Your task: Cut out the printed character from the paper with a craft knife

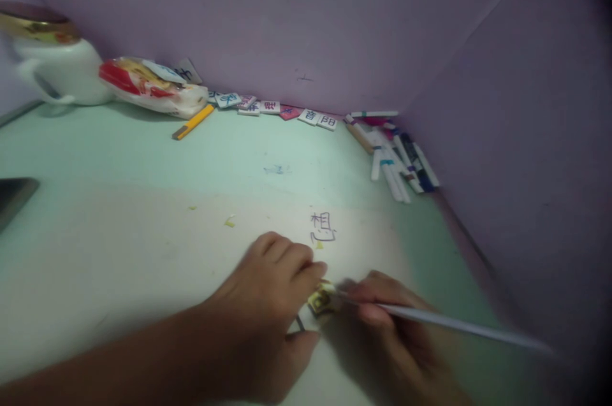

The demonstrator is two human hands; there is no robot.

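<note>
My left hand (282, 291) is closed around the near-left side of a small yellowish block (321, 301) with dark marks on its face. Its fingertips lie at the block's upper edge and the thumb sits below. In my right hand (387, 317) is a slim, silvery pen-like tool (459, 324), pinched with its tip at the block; blur hides the exact tip. A purple handwritten character (322, 227) shows on the pale sheet just beyond. Small yellow shavings (230, 222) lie scattered on the sheet.
Along the wall stand a white mug (79, 74), a red-and-white plastic packet (153, 87), and several small tiles with characters (270, 106). An orange utility knife (194, 122) lies before the packet. Markers (392, 164) are heaped at the right wall. A dark flat object (14, 195) is at the left.
</note>
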